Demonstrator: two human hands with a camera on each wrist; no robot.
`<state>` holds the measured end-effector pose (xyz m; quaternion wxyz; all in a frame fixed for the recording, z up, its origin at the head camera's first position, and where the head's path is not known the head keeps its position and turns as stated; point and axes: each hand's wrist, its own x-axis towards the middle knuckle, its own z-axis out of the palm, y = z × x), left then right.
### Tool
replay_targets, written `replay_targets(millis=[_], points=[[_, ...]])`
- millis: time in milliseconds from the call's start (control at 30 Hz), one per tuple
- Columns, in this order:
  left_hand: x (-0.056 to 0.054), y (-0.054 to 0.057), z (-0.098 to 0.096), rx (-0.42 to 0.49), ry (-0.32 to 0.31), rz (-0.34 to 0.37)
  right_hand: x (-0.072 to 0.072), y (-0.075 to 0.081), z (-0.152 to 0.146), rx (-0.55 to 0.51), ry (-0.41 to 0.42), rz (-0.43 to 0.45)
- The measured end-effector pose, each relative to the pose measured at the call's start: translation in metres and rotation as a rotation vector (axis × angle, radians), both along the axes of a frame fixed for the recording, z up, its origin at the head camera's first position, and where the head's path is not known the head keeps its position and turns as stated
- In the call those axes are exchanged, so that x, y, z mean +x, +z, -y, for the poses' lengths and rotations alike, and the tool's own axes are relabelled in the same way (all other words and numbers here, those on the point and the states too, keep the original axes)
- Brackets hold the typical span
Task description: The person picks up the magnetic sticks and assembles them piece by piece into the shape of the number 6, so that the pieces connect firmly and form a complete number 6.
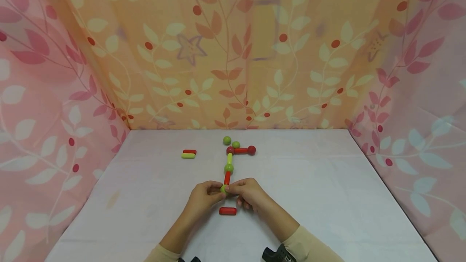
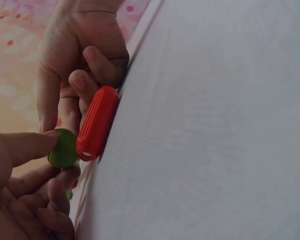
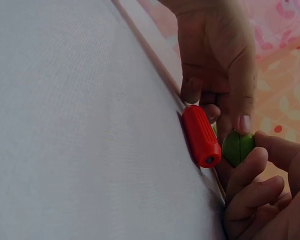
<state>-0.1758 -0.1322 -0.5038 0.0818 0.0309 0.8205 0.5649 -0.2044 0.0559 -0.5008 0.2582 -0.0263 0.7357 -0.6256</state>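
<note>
My left hand (image 1: pixel 205 195) pinches a small green ball (image 1: pixel 223 189) from the left, thumb and fingertips on it. From the other side, my right hand (image 1: pixel 251 192) grips the same ball (image 3: pixel 238 148) between thumb and finger. A red rod (image 1: pixel 227 178) runs from this ball up to a second green ball (image 1: pixel 228 168). Beyond that, a yellow-green rod (image 1: pixel 229 159) leads to a dark red ball (image 1: pixel 230 150). Nearer me, a separate ridged red rod (image 2: pixel 97 122) lies on the white cloth, a small round spot on its end.
From the dark red ball, another red rod (image 1: pixel 240 151) goes right to a second dark red ball (image 1: pixel 251 150). Two green balls (image 1: pixel 227 140) sit at the back. A red rod (image 1: pixel 189 151) and a yellow-green rod (image 1: pixel 188 156) lie left. Patterned cloth walls (image 1: pixel 233 72) surround the table.
</note>
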Motion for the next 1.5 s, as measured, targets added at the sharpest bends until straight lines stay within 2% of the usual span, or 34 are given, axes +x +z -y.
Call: replay_targets(millis=[367, 533, 633, 800, 933, 1100, 1333, 1500], points=[[0.001, -0.001, -0.001, 0.013, -0.016, -0.003, 0.001, 0.001, -0.002, 0.026, 0.026, -0.046], [0.000, -0.002, 0.000, 0.028, -0.017, -0.004, 0.000, 0.007, -0.007, 0.131, 0.018, -0.165], [0.000, -0.003, 0.000, 0.037, -0.017, -0.009, 0.000, 0.012, -0.012, 0.195, 0.024, -0.267], [0.001, -0.003, 0.000, 0.022, -0.011, -0.011, 0.006, 0.017, -0.019, 0.306, 0.084, -0.465], [0.002, -0.002, 0.001, -0.002, -0.008, -0.010, 0.014, 0.014, -0.023, 0.352, 0.136, -0.559], [0.002, -0.002, 0.001, -0.022, -0.004, 0.001, 0.021, 0.010, -0.026, 0.344, 0.190, -0.587], [0.001, -0.003, 0.001, -0.054, -0.003, -0.004, 0.024, 0.000, -0.026, 0.332, 0.295, -0.634], [0.001, -0.004, 0.002, -0.074, 0.003, -0.017, 0.025, -0.004, -0.025, 0.351, 0.315, -0.656]])
